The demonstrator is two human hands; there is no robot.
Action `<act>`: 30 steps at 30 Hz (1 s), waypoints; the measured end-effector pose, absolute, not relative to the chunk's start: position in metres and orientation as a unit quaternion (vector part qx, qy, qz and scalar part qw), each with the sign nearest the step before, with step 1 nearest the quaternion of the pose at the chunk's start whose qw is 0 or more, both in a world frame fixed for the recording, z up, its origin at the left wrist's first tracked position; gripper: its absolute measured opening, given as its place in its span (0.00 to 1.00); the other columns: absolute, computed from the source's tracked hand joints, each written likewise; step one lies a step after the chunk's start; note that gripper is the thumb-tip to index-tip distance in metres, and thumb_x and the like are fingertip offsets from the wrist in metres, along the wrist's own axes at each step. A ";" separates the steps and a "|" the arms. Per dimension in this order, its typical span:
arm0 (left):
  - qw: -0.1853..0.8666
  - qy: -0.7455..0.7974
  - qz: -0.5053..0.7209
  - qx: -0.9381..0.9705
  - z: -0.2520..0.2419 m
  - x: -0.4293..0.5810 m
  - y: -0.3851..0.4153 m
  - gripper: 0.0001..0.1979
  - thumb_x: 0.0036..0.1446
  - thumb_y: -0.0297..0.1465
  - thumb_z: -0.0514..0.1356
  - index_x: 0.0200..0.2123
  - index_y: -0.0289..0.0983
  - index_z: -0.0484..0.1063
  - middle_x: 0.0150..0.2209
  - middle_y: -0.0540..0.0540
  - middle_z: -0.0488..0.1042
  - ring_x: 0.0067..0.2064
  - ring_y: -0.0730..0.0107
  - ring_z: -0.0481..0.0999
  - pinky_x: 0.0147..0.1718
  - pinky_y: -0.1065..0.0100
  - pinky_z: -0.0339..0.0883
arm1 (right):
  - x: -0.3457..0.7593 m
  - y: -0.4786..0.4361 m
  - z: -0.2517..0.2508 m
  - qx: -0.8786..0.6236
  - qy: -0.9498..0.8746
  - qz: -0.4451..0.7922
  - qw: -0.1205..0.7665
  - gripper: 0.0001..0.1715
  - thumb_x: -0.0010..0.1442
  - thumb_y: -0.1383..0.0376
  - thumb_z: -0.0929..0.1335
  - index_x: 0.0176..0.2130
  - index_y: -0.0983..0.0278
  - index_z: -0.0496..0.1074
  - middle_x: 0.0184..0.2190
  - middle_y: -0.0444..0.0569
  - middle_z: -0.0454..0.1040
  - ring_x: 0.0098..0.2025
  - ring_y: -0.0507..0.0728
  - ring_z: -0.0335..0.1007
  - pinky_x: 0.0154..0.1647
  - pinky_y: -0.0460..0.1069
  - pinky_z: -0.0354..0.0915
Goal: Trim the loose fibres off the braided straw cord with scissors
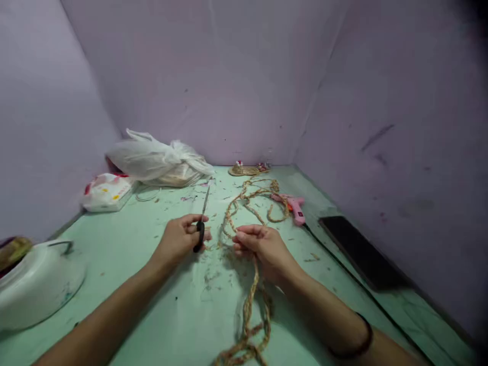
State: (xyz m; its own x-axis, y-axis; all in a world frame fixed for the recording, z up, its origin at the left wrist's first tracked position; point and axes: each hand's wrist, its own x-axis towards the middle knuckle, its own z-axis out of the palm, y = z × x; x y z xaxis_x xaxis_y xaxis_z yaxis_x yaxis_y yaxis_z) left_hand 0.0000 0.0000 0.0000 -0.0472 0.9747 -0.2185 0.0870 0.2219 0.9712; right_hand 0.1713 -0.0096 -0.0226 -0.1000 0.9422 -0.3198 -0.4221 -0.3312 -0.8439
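Scissors (202,219) in left hand's (179,240) tight grip, tips toward far wall (229,76); right hand (264,246) tight on rope (249,302).

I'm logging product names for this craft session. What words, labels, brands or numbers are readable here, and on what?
No text is readable.
Packet by the left wall: red and yellow print, too blurred to read.
Pink glue gun: no legible marking.
Scissors in the left hand, braided rope in the right hand, dark phone: no lettering shows.

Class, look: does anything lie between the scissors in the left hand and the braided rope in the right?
Nothing visible does. Only bare table with tiny scraps separates the scissors from the rope.
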 end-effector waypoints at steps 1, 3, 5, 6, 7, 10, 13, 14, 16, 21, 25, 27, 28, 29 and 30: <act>0.535 0.582 0.426 0.440 -0.007 0.005 -0.001 0.24 0.30 0.27 0.64 0.37 0.31 0.66 0.19 0.49 0.72 0.16 0.75 0.67 0.15 0.76 0.56 | 0.170 -0.012 -0.024 -0.440 -0.291 0.696 0.487 0.18 0.33 0.69 0.75 0.26 0.69 0.68 0.19 0.47 0.74 0.20 0.50 0.69 0.23 0.45 0.67; 0.565 0.571 0.428 0.414 -0.018 0.013 -0.003 0.24 0.31 0.27 0.64 0.37 0.31 0.66 0.19 0.49 0.72 0.17 0.75 0.67 0.14 0.77 0.53 | 0.167 -0.016 -0.025 -0.423 -0.296 0.721 0.463 0.19 0.32 0.69 0.75 0.27 0.69 0.68 0.21 0.48 0.75 0.21 0.50 0.70 0.25 0.45 0.67; 0.593 0.548 0.442 0.390 -0.026 0.019 -0.003 0.23 0.33 0.28 0.64 0.38 0.32 0.66 0.18 0.51 0.71 0.17 0.76 0.67 0.14 0.78 0.51 | 0.164 -0.019 -0.027 -0.397 -0.305 0.742 0.446 0.21 0.32 0.69 0.76 0.29 0.70 0.69 0.23 0.50 0.76 0.24 0.51 0.71 0.27 0.45 0.68; 0.605 0.534 0.452 0.380 -0.027 0.020 -0.003 0.23 0.34 0.29 0.64 0.38 0.33 0.66 0.18 0.51 0.70 0.17 0.77 0.67 0.14 0.78 0.50 | 0.163 -0.020 -0.028 -0.383 -0.310 0.751 0.439 0.22 0.31 0.69 0.76 0.30 0.70 0.69 0.24 0.50 0.76 0.25 0.51 0.72 0.28 0.45 0.68; 0.616 0.521 0.459 0.372 -0.028 0.022 -0.003 0.23 0.34 0.29 0.64 0.38 0.33 0.66 0.18 0.52 0.69 0.17 0.77 0.67 0.14 0.79 0.49 | 0.163 -0.021 -0.028 -0.372 -0.317 0.758 0.432 0.22 0.31 0.70 0.76 0.30 0.70 0.70 0.26 0.50 0.76 0.26 0.51 0.72 0.29 0.45 0.67; 0.643 0.492 0.465 0.358 -0.028 0.023 0.001 0.22 0.34 0.29 0.65 0.38 0.33 0.65 0.19 0.52 0.69 0.16 0.79 0.66 0.13 0.79 0.48 | 0.162 -0.021 -0.030 -0.366 -0.332 0.767 0.409 0.21 0.32 0.71 0.75 0.31 0.70 0.71 0.27 0.50 0.76 0.27 0.51 0.72 0.30 0.46 0.67; 0.656 0.470 0.473 0.354 -0.027 0.023 0.004 0.23 0.34 0.26 0.64 0.38 0.33 0.65 0.20 0.52 0.69 0.16 0.82 0.63 0.14 0.79 0.49 | 0.162 -0.020 -0.032 -0.376 -0.339 0.765 0.398 0.21 0.32 0.71 0.75 0.31 0.69 0.71 0.27 0.49 0.76 0.27 0.51 0.72 0.31 0.46 0.67; 0.656 0.463 0.480 0.353 -0.027 0.022 0.005 0.23 0.34 0.25 0.64 0.39 0.33 0.65 0.20 0.52 0.69 0.16 0.82 0.63 0.14 0.79 0.50 | 0.162 -0.020 -0.032 -0.381 -0.339 0.763 0.396 0.21 0.32 0.71 0.75 0.31 0.69 0.71 0.27 0.49 0.76 0.26 0.51 0.72 0.31 0.47 0.67; 0.649 0.452 0.501 0.353 -0.026 0.021 0.006 0.24 0.34 0.24 0.65 0.40 0.33 0.66 0.19 0.54 0.68 0.17 0.83 0.63 0.15 0.80 0.51 | 0.163 -0.019 -0.033 -0.399 -0.340 0.755 0.393 0.21 0.33 0.70 0.76 0.31 0.69 0.71 0.25 0.49 0.76 0.24 0.51 0.71 0.28 0.46 0.67; 0.634 0.439 0.524 0.362 -0.028 0.014 0.009 0.25 0.34 0.25 0.65 0.40 0.34 0.65 0.20 0.55 0.68 0.18 0.82 0.66 0.17 0.80 0.55 | 0.162 -0.020 -0.033 -0.432 -0.360 0.734 0.381 0.16 0.35 0.65 0.75 0.26 0.70 0.70 0.20 0.47 0.74 0.18 0.48 0.67 0.21 0.45 0.65; 0.607 0.470 0.524 0.369 -0.030 0.014 0.010 0.24 0.33 0.26 0.65 0.38 0.34 0.65 0.17 0.56 0.66 0.17 0.80 0.65 0.15 0.78 0.54 | 0.162 -0.022 -0.032 -0.412 -0.401 0.731 0.368 0.16 0.37 0.62 0.75 0.26 0.70 0.72 0.19 0.46 0.74 0.18 0.47 0.67 0.22 0.43 0.65; 0.592 0.488 0.524 0.370 -0.030 0.018 0.009 0.23 0.31 0.25 0.65 0.36 0.34 0.65 0.15 0.57 0.66 0.16 0.80 0.64 0.14 0.78 0.53 | 0.161 -0.023 -0.032 -0.399 -0.417 0.734 0.360 0.16 0.37 0.61 0.74 0.25 0.70 0.73 0.19 0.46 0.74 0.18 0.47 0.67 0.21 0.43 0.64; 0.588 0.493 0.524 0.370 -0.030 0.021 0.008 0.23 0.30 0.25 0.65 0.35 0.34 0.64 0.15 0.57 0.66 0.15 0.80 0.63 0.14 0.78 0.52 | 0.161 -0.023 -0.031 -0.394 -0.421 0.734 0.358 0.16 0.37 0.61 0.74 0.25 0.70 0.73 0.19 0.47 0.74 0.18 0.47 0.67 0.21 0.43 0.64; 0.585 0.497 0.524 0.370 -0.030 0.023 0.007 0.22 0.30 0.25 0.65 0.34 0.34 0.64 0.15 0.57 0.66 0.14 0.80 0.62 0.14 0.77 0.52 | 0.160 -0.023 -0.031 -0.391 -0.425 0.734 0.357 0.16 0.37 0.61 0.74 0.25 0.70 0.73 0.19 0.47 0.74 0.18 0.47 0.67 0.21 0.43 0.64; 0.583 0.499 0.524 0.369 -0.030 0.025 0.006 0.22 0.30 0.25 0.65 0.34 0.34 0.64 0.15 0.56 0.66 0.14 0.81 0.61 0.14 0.77 0.52 | 0.160 -0.023 -0.031 -0.388 -0.427 0.734 0.357 0.16 0.37 0.61 0.74 0.25 0.70 0.73 0.19 0.47 0.74 0.17 0.47 0.67 0.20 0.43 0.64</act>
